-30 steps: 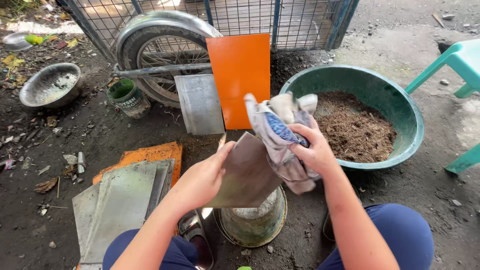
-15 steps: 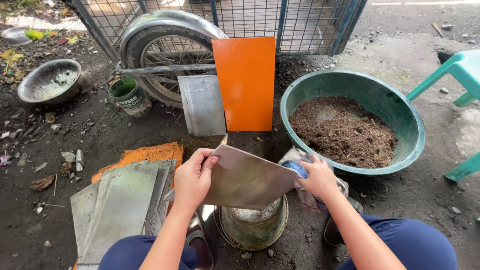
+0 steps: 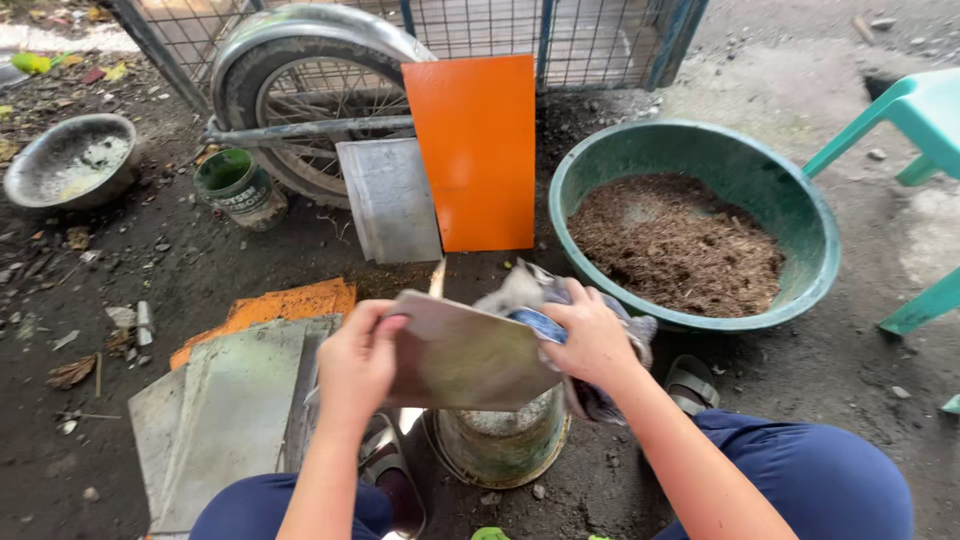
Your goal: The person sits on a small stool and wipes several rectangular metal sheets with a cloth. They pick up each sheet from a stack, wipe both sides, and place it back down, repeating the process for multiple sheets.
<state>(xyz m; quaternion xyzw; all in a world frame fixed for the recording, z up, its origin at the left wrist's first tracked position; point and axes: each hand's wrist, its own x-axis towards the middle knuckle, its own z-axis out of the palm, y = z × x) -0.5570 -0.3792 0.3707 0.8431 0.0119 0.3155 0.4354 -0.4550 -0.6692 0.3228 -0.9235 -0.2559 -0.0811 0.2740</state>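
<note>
Paint showed bright on an orange panel [image 3: 478,150] leaning upright well beyond the fingers, a grey sheet [image 3: 388,200] touching its left edge. The left hand [image 3: 358,362] had its fingers curled tight around the near edge of a dull metal plate [image 3: 465,352]. The right hand [image 3: 590,340] pressed a bunched cloth [image 3: 535,295] onto the plate, fingers closed on it, above a metal can [image 3: 500,445].

Soft even daylight – shade, faint shadows; sharp focus, wide-angle bending at edges.
</note>
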